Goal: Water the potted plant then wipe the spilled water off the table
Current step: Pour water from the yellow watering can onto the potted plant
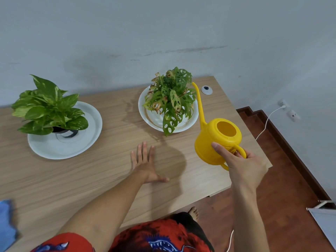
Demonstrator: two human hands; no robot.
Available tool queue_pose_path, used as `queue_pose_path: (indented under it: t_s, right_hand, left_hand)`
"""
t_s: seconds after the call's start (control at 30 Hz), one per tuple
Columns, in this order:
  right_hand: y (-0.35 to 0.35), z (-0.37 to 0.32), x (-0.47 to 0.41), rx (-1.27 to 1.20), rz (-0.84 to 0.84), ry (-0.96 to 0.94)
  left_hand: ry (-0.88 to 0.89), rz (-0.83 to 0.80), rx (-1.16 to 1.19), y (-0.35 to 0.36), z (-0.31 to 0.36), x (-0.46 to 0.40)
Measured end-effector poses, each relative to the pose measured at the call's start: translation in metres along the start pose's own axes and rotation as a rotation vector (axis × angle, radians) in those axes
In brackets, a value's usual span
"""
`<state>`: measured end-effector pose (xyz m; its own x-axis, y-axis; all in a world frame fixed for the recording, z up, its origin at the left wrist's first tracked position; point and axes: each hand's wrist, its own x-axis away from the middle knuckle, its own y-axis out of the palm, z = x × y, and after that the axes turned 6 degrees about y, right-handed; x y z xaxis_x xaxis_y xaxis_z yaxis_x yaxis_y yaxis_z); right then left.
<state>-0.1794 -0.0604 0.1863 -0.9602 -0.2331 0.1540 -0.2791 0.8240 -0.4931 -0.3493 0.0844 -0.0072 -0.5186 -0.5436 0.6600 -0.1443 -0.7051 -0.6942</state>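
Left hand (145, 160) flat, fingers (143, 150) spread – right hand (243, 166) clenched, raised

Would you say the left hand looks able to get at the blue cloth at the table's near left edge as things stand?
Probably yes. The left hand lies flat and empty on the table, and the bare wood between it and the blue cloth holds nothing in the way.
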Motion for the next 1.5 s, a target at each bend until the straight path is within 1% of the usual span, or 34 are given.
queue_pose_path:
  t_s: [0.5,0.83,1.5]
  right_hand:
    - [0.000,0.005,0.014,-0.079,-0.072,-0.018]
    - [0.000,0.009,0.019,-0.090,-0.123,-0.014]
    - [0.009,0.007,0.028,-0.128,-0.185,-0.013]
  left_hand:
    - [0.001,-0.021,-0.009,0.000,0.000,0.000]
    - [-0.030,-0.036,-0.030,-0.001,0.002,-0.002]
    - [0.001,-0.004,-0.006,0.005,-0.001,-0.009]
